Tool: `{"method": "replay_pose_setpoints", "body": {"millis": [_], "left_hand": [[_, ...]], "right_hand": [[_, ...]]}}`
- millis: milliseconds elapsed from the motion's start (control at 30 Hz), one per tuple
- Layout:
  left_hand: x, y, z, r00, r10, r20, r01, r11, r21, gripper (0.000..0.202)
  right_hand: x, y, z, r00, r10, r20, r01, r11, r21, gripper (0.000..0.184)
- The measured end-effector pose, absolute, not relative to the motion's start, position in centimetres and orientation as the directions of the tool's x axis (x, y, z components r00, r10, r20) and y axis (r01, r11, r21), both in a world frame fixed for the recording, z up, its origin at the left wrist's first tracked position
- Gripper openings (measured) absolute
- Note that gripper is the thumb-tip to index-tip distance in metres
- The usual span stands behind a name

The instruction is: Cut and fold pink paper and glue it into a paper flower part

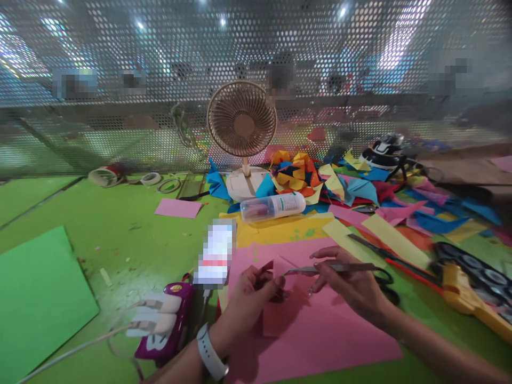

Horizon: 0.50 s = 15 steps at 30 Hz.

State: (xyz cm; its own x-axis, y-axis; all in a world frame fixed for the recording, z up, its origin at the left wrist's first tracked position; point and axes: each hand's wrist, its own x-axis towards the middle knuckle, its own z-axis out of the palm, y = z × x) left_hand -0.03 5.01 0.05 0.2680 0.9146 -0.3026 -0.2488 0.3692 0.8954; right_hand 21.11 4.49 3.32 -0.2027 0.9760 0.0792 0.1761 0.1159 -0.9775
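Observation:
My left hand [250, 298] is closed in a pinch on a small folded red paper piece [267, 268], held just above a large pink paper sheet [320, 330]. A white watch sits on that wrist. My right hand [352, 282] grips metal tweezers [320, 269], and their tip points left, reaching the red piece at my left fingertips. Both hands hover over the pink sheet near the table's front middle.
A small beige desk fan [242, 133] stands at the back centre, before a perforated metal wall. A clear tube [273, 207], heaped coloured paper scraps [352, 186], black scissors [376, 256], a yellow glue gun [472, 298], a purple power bank [170, 320], tape rolls [104, 175] and a green sheet [36, 298] surround me.

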Motion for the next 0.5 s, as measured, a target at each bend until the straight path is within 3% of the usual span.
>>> {"method": "replay_pose_setpoints", "body": {"millis": [167, 333, 500], "left_hand": [[0.09, 5.03, 0.26, 0.241, 0.909, -0.341, -0.296, 0.404, 0.866, 0.034], [0.12, 4.96, 0.80, 0.256, 0.887, -0.385, -0.259, 0.447, 0.856, 0.034], [0.19, 4.82, 0.79, 0.264, 0.869, -0.418, -0.235, 0.478, 0.846, 0.036]], "right_hand": [[20.63, 4.65, 3.30, -0.122, 0.992, 0.037, 0.119, 0.051, -0.992, 0.027], [20.31, 4.55, 3.29, 0.000, 0.997, 0.071, 0.099, 0.071, -0.993, 0.028], [20.19, 4.39, 3.30, 0.015, 0.996, 0.087, 0.082, 0.086, -0.993, 0.026]]}}
